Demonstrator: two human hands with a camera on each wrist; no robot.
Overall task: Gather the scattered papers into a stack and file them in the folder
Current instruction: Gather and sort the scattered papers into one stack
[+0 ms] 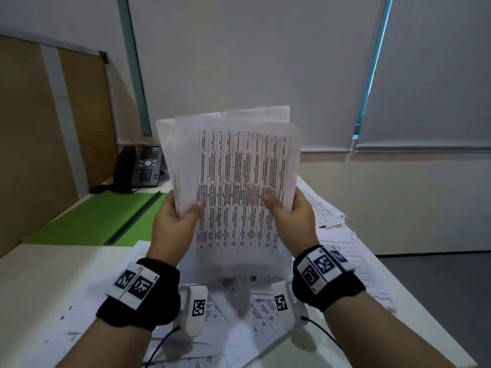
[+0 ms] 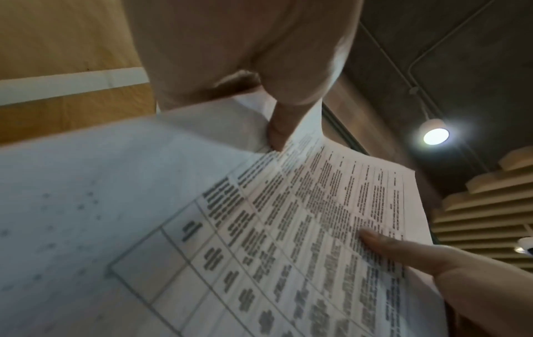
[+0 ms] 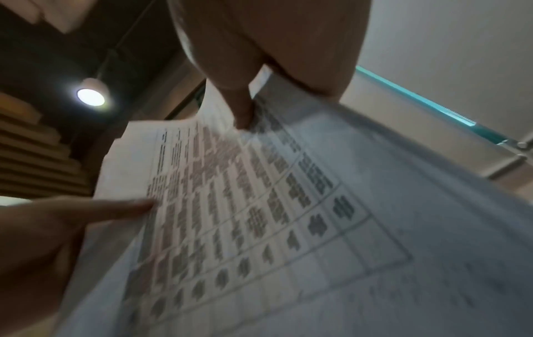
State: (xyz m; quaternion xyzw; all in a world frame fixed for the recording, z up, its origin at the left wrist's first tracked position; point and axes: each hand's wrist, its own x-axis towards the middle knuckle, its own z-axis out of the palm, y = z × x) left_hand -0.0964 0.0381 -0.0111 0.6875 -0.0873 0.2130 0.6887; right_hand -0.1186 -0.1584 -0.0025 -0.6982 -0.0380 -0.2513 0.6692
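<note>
My left hand and right hand pinch the upright stack of papers above the table; its top edges are uneven, so sheets may slip; the green folder lies at ten o'clock; loose papers remain.

Wrist gear – both arms

Black wristbands with white square-coded tags; white camera pods beneath, thin black cables trailing – forearms bare.

Dim wrist views, glaring ceiling lamp; motion-blurred, edges bent.
</note>
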